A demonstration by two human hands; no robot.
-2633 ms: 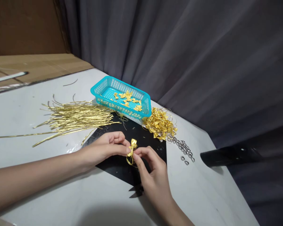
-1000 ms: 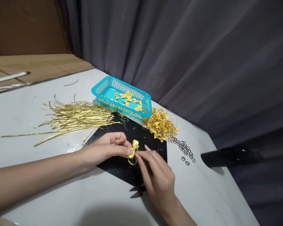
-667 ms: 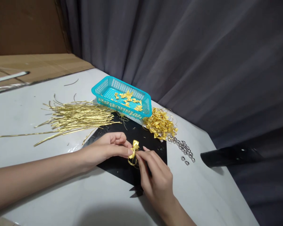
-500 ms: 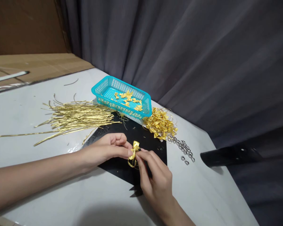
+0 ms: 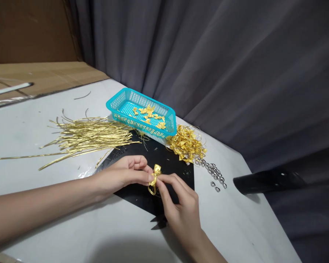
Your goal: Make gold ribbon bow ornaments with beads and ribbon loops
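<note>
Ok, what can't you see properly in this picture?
In the head view:
Gold bow: partly covered by the left hand and right hand gripping it.
Dark pointed thing: the rest is hidden behind the right hand.
Long gold strand: cut off by the left edge.
Silver beads: too small for fine detail.

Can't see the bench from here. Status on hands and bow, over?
Left hand pinching gold bow. Right hand pinching its right edge. Bow held over black mat. Possible obstacle: dark pointed blades, partly hidden by right hand.
</note>
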